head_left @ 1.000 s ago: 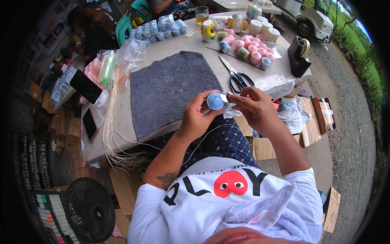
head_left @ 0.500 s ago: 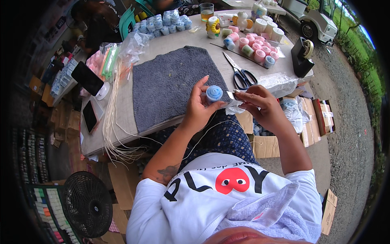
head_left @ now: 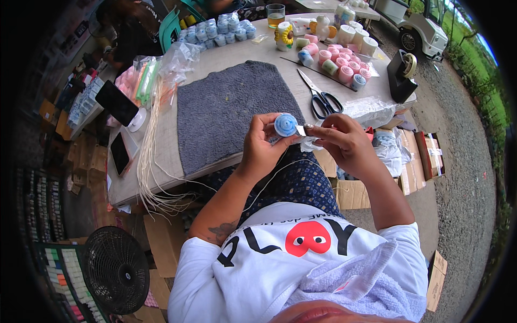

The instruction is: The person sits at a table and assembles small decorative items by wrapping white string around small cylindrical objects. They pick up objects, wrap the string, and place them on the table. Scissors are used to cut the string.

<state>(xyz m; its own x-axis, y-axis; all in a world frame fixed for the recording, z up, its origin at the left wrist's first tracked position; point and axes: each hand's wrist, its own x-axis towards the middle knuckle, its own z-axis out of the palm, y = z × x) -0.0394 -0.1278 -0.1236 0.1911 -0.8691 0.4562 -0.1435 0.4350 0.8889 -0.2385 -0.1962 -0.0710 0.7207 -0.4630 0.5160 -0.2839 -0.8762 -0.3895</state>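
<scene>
My left hand [head_left: 260, 144] is closed around a small blue swirl-topped candle [head_left: 285, 124], held over the table's near edge with its top facing up. My right hand [head_left: 346, 141] pinches a small white strip [head_left: 300, 131], whose end meets the candle's right side. Crumpled clear plastic [head_left: 309, 145] hangs beneath the strip between both hands; which fingers hold it I cannot tell. A dark grey towel [head_left: 231, 110] lies to the left of the candle. Just beyond my right hand rest black-handled scissors [head_left: 323, 101], blades parted.
Pink, white and blue candles [head_left: 344, 62] stand at the back right, near a tape dispenser [head_left: 401, 75]. Wrapped blue candles [head_left: 218, 31] are at the back. Long wicks [head_left: 148, 156] hang off the left edge beside a phone [head_left: 119, 153]. A fan [head_left: 116, 269] stands lower left.
My right hand has brought the white strip left against the candle. The left fingers have curled closer around the candle, which has tilted slightly.
</scene>
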